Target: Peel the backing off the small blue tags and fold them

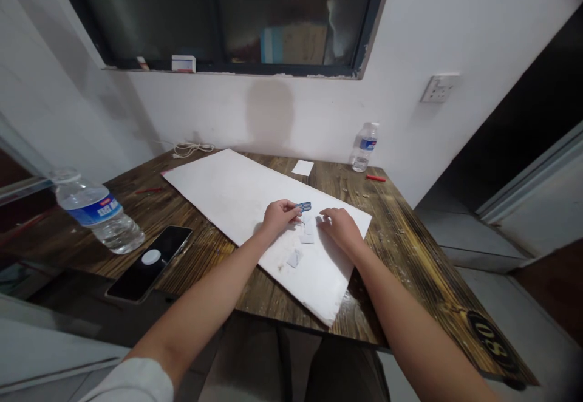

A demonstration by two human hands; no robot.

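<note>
My left hand (279,218) is closed, thumb against fingers, on a small blue object with two oblong loops (303,206), like scissor handles; its other end is hidden in the hand. My right hand (339,227) hovers or rests just right of it, fingers curved and apart, with nothing seen in them. Between the hands, a pale cut paper piece (307,238) lies on a white board (218,183). Nearer me on the board is a small greyish paper scrap (294,258), with tiny crumbs beside it.
The board lies slantwise on a dark wooden table (410,280). A large water bottle (98,211) and a phone (150,262) with a white disc are at left. Toward the wall are a smaller bottle (365,147), a red stick (376,178), a white paper (303,167) and a cable (194,149).
</note>
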